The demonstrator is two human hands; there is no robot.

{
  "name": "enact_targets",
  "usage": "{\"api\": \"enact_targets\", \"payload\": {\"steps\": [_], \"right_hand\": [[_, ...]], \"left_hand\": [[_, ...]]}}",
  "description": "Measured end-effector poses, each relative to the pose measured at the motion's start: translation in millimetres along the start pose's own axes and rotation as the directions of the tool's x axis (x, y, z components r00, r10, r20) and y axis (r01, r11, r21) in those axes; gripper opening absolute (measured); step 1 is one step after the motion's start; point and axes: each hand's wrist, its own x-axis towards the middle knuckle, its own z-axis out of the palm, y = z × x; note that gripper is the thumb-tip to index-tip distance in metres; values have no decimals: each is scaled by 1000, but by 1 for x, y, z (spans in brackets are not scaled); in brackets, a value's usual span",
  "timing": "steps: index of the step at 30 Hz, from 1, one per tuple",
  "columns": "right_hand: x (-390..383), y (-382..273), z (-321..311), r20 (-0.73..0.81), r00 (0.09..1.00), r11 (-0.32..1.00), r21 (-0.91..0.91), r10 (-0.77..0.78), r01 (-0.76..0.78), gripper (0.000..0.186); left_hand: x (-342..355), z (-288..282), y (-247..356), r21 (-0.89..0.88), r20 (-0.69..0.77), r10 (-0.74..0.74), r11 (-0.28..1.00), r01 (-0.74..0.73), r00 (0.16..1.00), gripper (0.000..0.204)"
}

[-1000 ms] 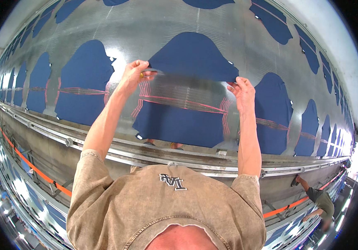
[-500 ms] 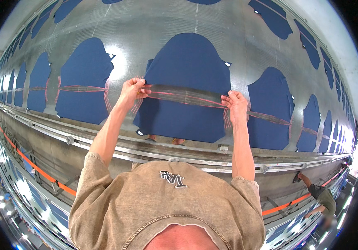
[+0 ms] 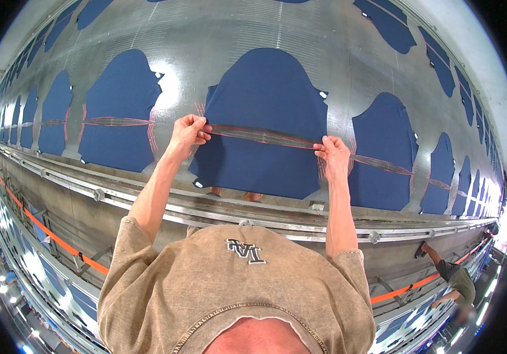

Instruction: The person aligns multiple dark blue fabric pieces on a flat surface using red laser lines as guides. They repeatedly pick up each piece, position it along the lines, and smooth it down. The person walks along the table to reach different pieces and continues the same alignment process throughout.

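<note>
A navy fabric panel [image 3: 265,88] with a curved far edge lies on the grey table [image 3: 339,41] in front of me. My left hand [image 3: 188,133] pinches the left corner of its near edge between thumb and fingers. At the right corner, my right hand [image 3: 333,154] pinches the same edge. A second navy panel [image 3: 259,168] lies on my side of it, with a narrow dark strip [image 3: 265,135] of table with a red line showing between the two. White tabs sit at the panels' edges. Red guide lines [image 3: 199,110] mark the table beside my left hand.
More navy panel pairs lie to the left [image 3: 120,88] and right [image 3: 383,124], with further rows beyond. A metal rail [image 3: 301,231] runs along the table's near side. An orange strip [image 3: 47,227] lies behind it. Another person [image 3: 459,280] bends at the lower right.
Both hands have come slightly nearer to me, drawing the far panel's near edge along. The dark strip between the two panels has become narrower.
</note>
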Motion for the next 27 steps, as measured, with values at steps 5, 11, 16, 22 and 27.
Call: {"api": "enact_targets", "payload": {"steps": [5, 11, 16, 22, 27], "right_hand": [[-4, 2, 1, -18, 1000, 999, -35, -14, 13, 17], [-6, 5, 1, -43, 998, 992, -120, -38, 33, 15], [-5, 12, 0, -71, 994, 978, -198, -80, 64, 14], [4, 28, -5, -115, 984, 944, -316, -139, 96, 14], [5, 32, -2, -94, 928, 797, -548, -361, 254, 16]], "left_hand": [[-1, 1, -3, 36, -14, -8, 999, 9, 1000, 17], [-5, 3, -3, 73, -31, -14, 997, 16, 999, 18], [-4, 4, -6, 137, -54, -10, 990, 18, 998, 18], [-2, 6, -10, 220, -101, 3, 975, 20, 995, 19], [-4, 12, -7, 313, -168, 42, 950, 13, 985, 19]]}}
